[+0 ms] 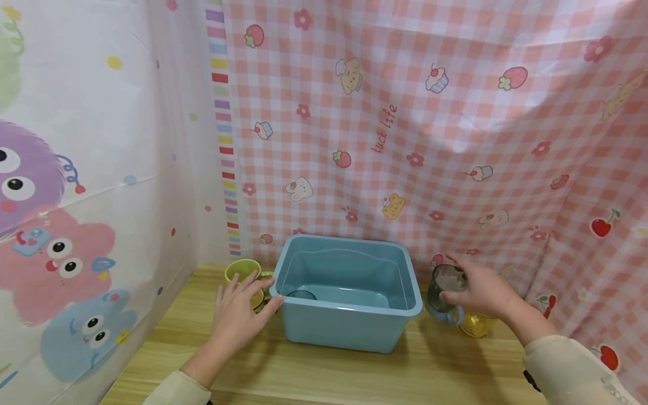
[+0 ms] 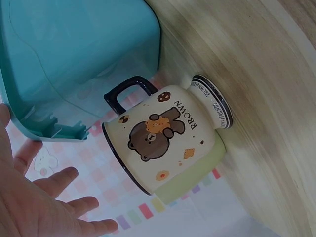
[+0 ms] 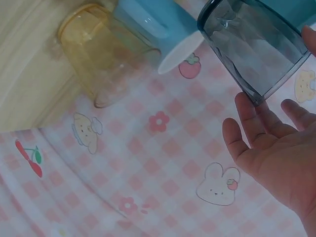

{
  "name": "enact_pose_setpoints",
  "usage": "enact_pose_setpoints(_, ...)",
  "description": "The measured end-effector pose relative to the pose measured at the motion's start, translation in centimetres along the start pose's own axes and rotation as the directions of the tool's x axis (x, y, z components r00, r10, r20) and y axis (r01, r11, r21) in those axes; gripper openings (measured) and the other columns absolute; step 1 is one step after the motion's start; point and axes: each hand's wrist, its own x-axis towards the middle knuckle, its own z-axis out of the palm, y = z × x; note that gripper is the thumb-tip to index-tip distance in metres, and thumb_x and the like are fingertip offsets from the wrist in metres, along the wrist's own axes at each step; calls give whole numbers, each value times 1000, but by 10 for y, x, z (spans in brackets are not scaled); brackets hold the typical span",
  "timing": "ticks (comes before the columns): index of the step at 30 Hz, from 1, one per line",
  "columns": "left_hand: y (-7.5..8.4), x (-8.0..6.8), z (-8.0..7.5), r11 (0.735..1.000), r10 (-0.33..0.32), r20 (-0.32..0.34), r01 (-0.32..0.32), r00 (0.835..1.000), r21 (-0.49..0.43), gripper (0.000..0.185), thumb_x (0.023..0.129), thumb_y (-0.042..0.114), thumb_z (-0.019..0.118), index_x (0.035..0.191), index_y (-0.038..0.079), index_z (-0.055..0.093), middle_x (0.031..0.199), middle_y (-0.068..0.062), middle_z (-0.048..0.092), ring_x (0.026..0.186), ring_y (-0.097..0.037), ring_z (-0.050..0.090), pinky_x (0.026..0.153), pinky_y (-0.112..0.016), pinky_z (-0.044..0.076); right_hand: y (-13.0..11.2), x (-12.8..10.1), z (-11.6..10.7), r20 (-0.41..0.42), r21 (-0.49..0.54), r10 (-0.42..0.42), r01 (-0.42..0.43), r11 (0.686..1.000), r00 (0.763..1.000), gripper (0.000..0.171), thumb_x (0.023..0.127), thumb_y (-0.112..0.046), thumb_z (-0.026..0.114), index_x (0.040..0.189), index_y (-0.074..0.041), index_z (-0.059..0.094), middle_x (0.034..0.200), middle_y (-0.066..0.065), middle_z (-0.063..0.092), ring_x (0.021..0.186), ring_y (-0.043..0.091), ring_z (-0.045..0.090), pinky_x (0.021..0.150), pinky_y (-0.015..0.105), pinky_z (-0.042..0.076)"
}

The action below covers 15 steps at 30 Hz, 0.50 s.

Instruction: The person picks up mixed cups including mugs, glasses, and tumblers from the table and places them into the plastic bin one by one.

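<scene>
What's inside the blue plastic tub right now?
In the blue plastic tub, toward the left, what looks like a dark see-through cup shows only its top. The tub's front wall covers the rest and anything low behind it.

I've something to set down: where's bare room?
Bare tabletop lies in front of the blue bin, between the sleeves. Crowded: left of it, with bear mug, green mug and left hand; right of it, with blue mug, yellow glass, grey glass and right hand.
</scene>
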Motion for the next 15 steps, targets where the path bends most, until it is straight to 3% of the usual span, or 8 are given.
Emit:
enact_pose_setpoints(7, 1, 0, -1, 1000, 5, -6, -5, 1000, -7, 55, 98, 61, 69, 140, 25, 72, 162, -18, 54, 155, -58, 34, 121, -86, 16, -8, 7, -13, -18, -19, -23, 22, 1000, 1000, 100, 85, -45, 88, 161, 0, 41, 136, 32, 68, 119, 49, 69, 94, 64, 58)
enact_pose_setpoints(15, 1, 0, -1, 1000, 4, -3, -4, 1000, -9, 55, 99, 61, 69, 140, 25, 71, 162, -18, 53, 156, -58, 33, 121, -86, 15, -18, 12, -26, -10, -23, 6, -6, 1000, 1000, 101, 88, -48, 85, 164, -3, 37, 150, 33, 58, 127, 53, 63, 96, 67, 56)
